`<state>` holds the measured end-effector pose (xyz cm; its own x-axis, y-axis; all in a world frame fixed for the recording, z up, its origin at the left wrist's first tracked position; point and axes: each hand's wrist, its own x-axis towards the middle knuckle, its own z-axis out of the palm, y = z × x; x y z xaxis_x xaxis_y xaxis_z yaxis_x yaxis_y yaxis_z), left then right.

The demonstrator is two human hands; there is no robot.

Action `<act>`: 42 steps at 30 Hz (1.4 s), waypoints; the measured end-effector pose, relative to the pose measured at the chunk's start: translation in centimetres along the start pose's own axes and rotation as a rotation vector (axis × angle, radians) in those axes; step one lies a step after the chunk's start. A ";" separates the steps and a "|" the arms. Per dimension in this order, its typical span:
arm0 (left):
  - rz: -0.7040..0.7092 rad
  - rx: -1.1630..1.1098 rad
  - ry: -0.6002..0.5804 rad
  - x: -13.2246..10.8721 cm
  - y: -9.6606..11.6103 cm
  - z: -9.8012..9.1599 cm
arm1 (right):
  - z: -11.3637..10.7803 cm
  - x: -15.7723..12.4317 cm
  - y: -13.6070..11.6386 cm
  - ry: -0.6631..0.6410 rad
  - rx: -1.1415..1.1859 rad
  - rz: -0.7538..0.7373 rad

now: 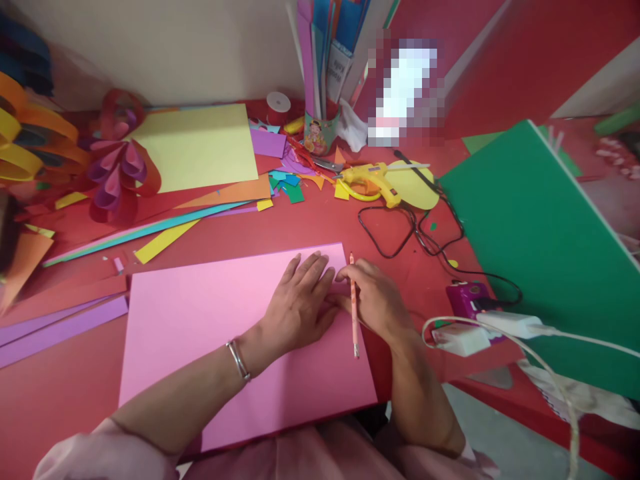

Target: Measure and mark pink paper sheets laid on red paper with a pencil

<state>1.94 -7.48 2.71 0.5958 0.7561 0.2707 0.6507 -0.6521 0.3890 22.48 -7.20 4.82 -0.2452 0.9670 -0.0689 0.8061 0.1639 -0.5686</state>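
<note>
A large pink paper sheet (200,320) lies on the red table (310,227) in front of me. My left hand (300,300) rests flat on its upper right part, fingers stretched out toward the far edge. My right hand (375,297) sits right beside it at the sheet's right edge, fingers curled, holding a pink pencil (353,313) that lies along the hand. The fingertips of both hands meet near the sheet's top right corner. A silver bracelet (239,360) circles my left wrist.
A yellow glue gun (370,181) with a black cord lies behind the hands. A green sheet (540,240) leans at the right, with a white charger (510,325) and purple device (467,298) below it. Yellow paper (200,143), paper strips, scraps and folded paper flowers (117,167) fill the left.
</note>
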 end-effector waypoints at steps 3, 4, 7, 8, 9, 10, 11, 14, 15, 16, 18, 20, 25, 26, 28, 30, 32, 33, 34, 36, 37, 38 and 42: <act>-0.002 -0.004 0.012 0.1 0.0 0.0 | 0.0 0.0 0.0 -0.002 0.001 -0.003; -0.002 -0.004 0.018 0.1 0.0 0.0 | -0.1 -0.1 0.0 -0.003 0.000 -0.003; 0.007 -0.001 0.034 0.0 0.0 0.1 | -0.1 -0.1 -0.1 -0.002 -0.007 -0.006; 0.009 0.001 0.035 0.0 -0.1 0.1 | -0.1 -0.1 -0.1 -0.001 -0.009 -0.007; 0.011 0.003 0.035 0.0 -0.1 0.1 | -0.1 -0.1 -0.1 -0.001 -0.011 -0.008; 0.012 0.005 0.036 0.0 -0.1 0.1 | -0.1 -0.1 -0.2 -0.001 -0.014 -0.008; 0.012 0.006 0.038 0.0 -0.1 0.2 | -0.1 -0.1 -0.2 -0.001 -0.016 -0.008; 0.011 0.013 0.042 0.0 -0.1 0.2 | -0.1 -0.1 -0.1 0.005 -0.015 -0.013; 0.010 0.017 0.039 0.0 -0.1 0.2 | -0.1 -0.1 -0.1 0.009 -0.010 -0.016; 0.009 0.023 0.033 0.0 0.0 0.2 | -0.1 -0.1 0.0 0.013 0.001 -0.020; 0.004 0.040 0.014 0.1 0.0 0.2 | -0.2 -0.2 0.2 0.013 0.042 -0.033; 0.000 0.058 -0.006 0.1 0.1 0.2 | -0.4 -0.3 0.4 0.014 0.108 -0.052; -0.011 0.104 -0.033 0.3 0.2 0.1 | -0.6 0.0 -0.4 0.200 0.281 -0.051; -0.014 0.115 -0.027 0.3 0.2 0.1 | -0.4 0.1 -0.7 0.265 0.318 -0.040; -0.014 0.133 -0.018 0.4 0.3 0.0 | 0.1 0.3 -1.3 0.380 0.381 -0.022; -0.013 0.147 -0.022 0.5 0.3 -0.2 | 0.8 0.7 -1.9 0.459 0.440 0.001; -0.002 0.155 -0.028 0.6 0.4 -0.3 | 1.5 1.4 -2.3 0.511 0.517 0.025; 0.004 0.158 -0.027 0.6 0.4 -0.3 | 1.8 1.8 -2.5 0.523 0.552 0.032; 0.009 0.161 -0.027 0.6 0.4 -0.3 | 2.1 2.3 -2.6 0.526 0.580 0.040; 0.014 0.162 -0.030 0.5 0.5 -0.3 | 2.4 3.4 -2.8 0.507 0.602 0.054; 0.014 0.161 -0.031 0.5 0.5 -0.2 | 2.6 3.9 -2.8 0.489 0.598 0.059; 0.013 0.161 -0.032 0.5 0.5 -0.2 | 2.7 4.4 -2.8 0.468 0.587 0.060; 0.008 0.168 -0.031 0.4 0.6 0.0 | 2.9 5.8 -2.4 0.441 0.510 0.064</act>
<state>2.55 -7.54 3.06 0.6139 0.7503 0.2454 0.7136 -0.6603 0.2339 17.54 -2.54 3.36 0.1244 0.9786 0.1639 0.4304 0.0957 -0.8976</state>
